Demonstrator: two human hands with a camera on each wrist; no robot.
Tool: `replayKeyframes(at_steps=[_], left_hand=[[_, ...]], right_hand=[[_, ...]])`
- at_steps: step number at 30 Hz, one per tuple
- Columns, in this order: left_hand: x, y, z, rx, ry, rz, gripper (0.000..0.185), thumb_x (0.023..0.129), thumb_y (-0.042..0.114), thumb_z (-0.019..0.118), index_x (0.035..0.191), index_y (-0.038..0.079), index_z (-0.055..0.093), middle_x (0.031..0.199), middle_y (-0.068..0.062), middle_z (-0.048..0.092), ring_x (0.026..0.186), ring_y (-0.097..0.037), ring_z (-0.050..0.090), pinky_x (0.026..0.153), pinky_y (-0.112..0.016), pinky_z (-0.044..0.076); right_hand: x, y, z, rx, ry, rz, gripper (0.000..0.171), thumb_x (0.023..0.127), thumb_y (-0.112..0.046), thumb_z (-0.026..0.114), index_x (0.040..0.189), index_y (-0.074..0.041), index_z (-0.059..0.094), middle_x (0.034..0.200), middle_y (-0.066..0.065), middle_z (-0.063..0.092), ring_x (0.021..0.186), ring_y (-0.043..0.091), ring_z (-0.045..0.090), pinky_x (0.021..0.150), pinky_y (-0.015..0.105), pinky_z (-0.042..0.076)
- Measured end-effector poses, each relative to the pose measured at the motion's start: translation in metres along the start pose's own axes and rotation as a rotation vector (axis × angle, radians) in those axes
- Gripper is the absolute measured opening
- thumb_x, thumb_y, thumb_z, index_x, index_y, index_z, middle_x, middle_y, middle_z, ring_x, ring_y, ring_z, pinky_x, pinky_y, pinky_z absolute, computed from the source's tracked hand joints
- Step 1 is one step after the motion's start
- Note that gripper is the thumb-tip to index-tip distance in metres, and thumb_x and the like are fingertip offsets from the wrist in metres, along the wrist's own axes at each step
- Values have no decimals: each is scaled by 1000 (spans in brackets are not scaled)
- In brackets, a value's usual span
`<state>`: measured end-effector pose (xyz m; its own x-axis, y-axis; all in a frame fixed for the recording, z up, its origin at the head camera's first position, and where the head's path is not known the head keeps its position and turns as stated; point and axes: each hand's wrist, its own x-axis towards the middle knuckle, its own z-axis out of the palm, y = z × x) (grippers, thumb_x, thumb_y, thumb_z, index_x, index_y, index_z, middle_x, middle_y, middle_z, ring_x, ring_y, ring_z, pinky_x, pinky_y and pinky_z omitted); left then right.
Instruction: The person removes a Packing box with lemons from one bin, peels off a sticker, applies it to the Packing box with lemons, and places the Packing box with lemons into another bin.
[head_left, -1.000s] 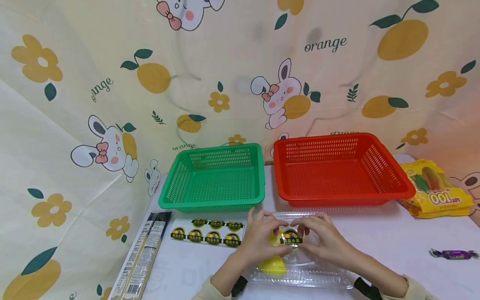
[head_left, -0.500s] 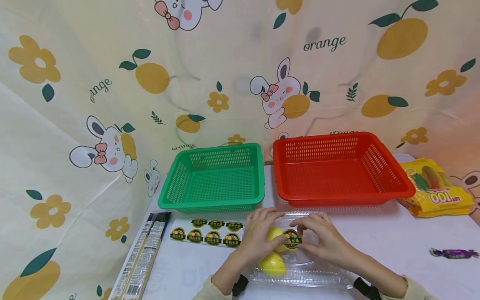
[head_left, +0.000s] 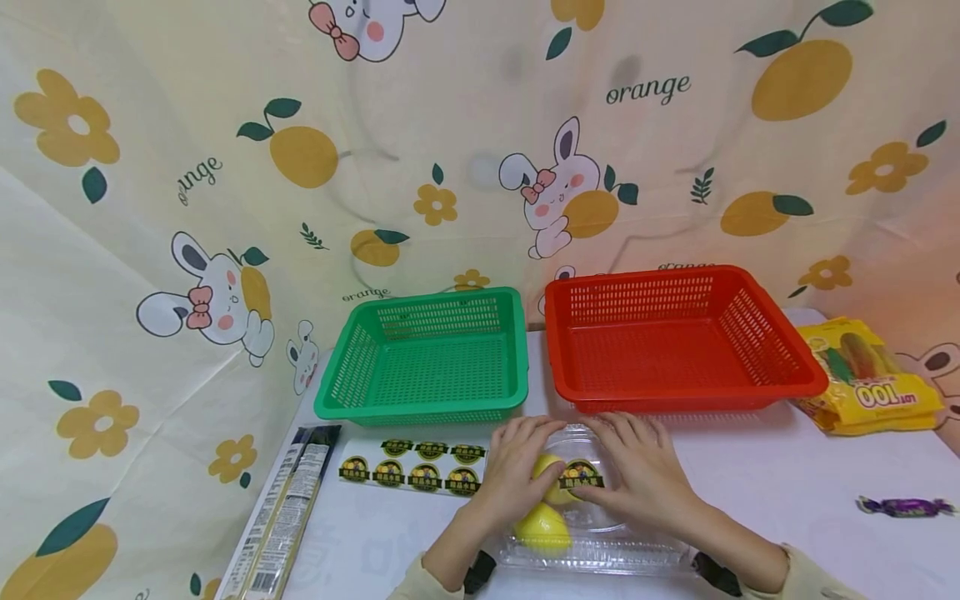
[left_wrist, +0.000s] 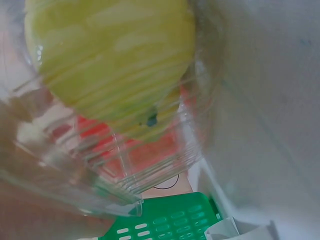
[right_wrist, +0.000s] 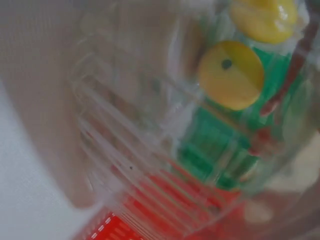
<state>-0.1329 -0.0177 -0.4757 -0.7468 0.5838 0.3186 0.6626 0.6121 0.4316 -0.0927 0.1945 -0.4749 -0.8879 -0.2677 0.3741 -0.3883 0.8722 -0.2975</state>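
A clear plastic fruit box (head_left: 600, 557) lies closed at the front of the table, with yellow lemons inside; one lemon (head_left: 543, 529) shows plainly. On its lid sits a round black-and-gold sticker (head_left: 581, 475), between the two hands. My left hand (head_left: 513, 471) rests on the lid's left part, fingers forward, thumb beside the sticker. My right hand (head_left: 648, 467) lies over the right part with fingers extended, its thumb at the sticker's lower edge. Through the box wall, a lemon (left_wrist: 110, 55) fills the left wrist view. Two lemons, one nearer the middle (right_wrist: 231, 75), show in the right wrist view.
Left of the box lies a sheet of similar stickers (head_left: 412, 467). A green basket (head_left: 420, 408) and a red basket (head_left: 690, 400) stand behind. A long packet (head_left: 288, 508) lies far left; a yellow snack bag (head_left: 870, 383) and purple-wrapped candy (head_left: 906, 507) are at right.
Both hands pinched the sticker at first; the left let go, then the right. The sticker now lies on the lid, and the right fingers have straightened out over the box.
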Motion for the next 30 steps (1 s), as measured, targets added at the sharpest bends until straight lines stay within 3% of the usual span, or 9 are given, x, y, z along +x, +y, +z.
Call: replayKeyframes(at_steps=[4,8,13,15,20,25,30], left_hand=[[-1,0,0,-8,-6,-7,53,93,26,67,143,18,51,140,2,53,127,-17,43,107,-48,32],[-1,0,1,14,2,-7,54,93,31,67,143,17,52,139,2,54,126,-17,44,106,-47,33],[-1,0,2,61,-1,-1,67,87,51,70,143,21,51,139,4,53,127,-16,44,106,-47,33],[-1,0,3,55,-5,-4,68,86,51,71,144,21,50,139,4,53,127,-16,43,107,-47,33],[-1,-1,3,9,5,-20,64,86,38,74,143,18,53,139,2,55,128,-18,44,108,-49,33],[-2,-6,0,-58,-31,-68,67,86,40,75,144,15,54,143,1,53,132,-19,41,109,-49,36],[-6,-16,-8,-238,-58,-179,71,82,36,80,145,14,53,142,-3,50,132,-22,41,103,-49,43]], right_hand=[[1,-2,-1,-28,-41,81,83,77,-69,70,138,-14,56,128,12,57,120,35,49,87,59,39],[2,-1,0,-46,-45,104,72,83,-58,71,137,-13,57,127,14,58,118,35,49,82,53,39],[1,0,-1,-49,-38,88,62,88,-42,73,138,-10,57,128,17,58,118,37,49,84,55,39],[1,1,-2,-52,-44,76,61,89,-40,72,139,-9,56,130,18,57,119,38,50,86,58,39],[-1,7,-7,-4,-72,30,70,87,-46,72,142,-9,53,134,18,55,122,39,50,90,65,39],[-3,19,-9,75,-48,-5,80,79,-56,76,142,-11,54,134,15,56,121,39,51,89,68,42],[-6,31,-11,203,26,-7,72,75,-41,84,135,-9,59,127,15,59,115,39,54,86,67,44]])
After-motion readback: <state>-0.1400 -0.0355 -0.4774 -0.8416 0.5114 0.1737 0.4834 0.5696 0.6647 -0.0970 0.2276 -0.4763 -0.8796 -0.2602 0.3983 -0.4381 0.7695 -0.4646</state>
